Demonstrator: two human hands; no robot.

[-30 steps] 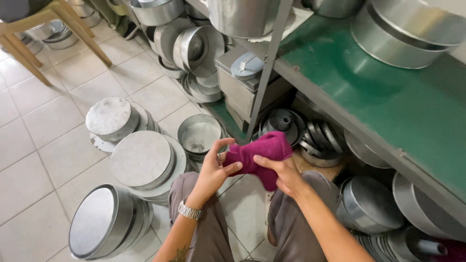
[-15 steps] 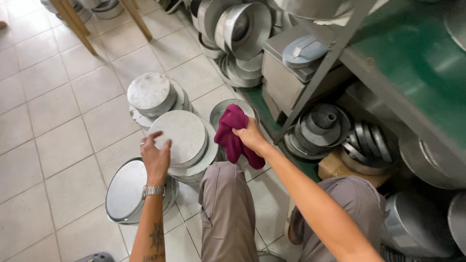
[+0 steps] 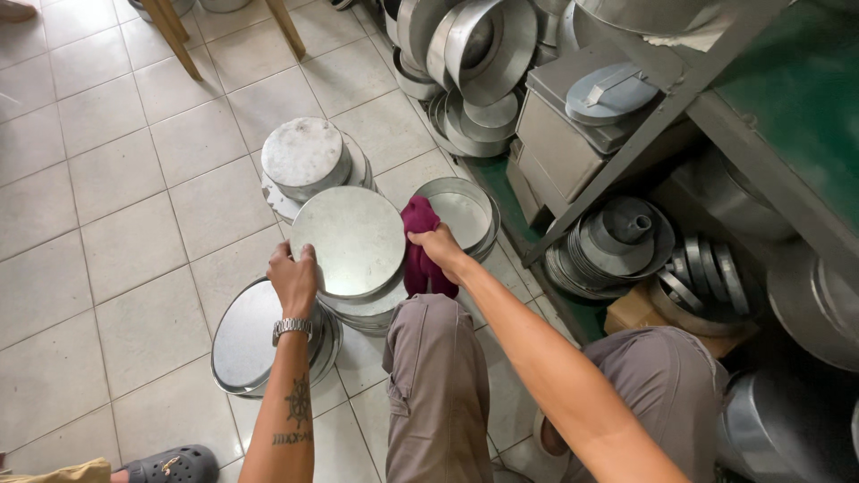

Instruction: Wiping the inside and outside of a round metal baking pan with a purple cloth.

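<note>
My left hand (image 3: 293,278) grips the near left rim of a round upturned metal pan (image 3: 349,237) that tops a stack of pans on the tiled floor. My right hand (image 3: 438,247) holds a magenta cloth (image 3: 419,255) at the pan's right edge, and the cloth hangs down toward my knee. A watch sits on my left wrist.
More round pans lie around: a stack (image 3: 306,158) behind, an open pan (image 3: 463,210) to the right, a flat one (image 3: 255,338) near my left arm. A green metal shelf (image 3: 787,98) full of tins stands at right. Wooden legs (image 3: 174,36) rise at the back. Someone's grey clog (image 3: 170,465) shows at bottom left.
My left hand has reached forward and taken the pan's rim. My right hand with the cloth has dropped to the pan's right edge. The view has tilted further down.
</note>
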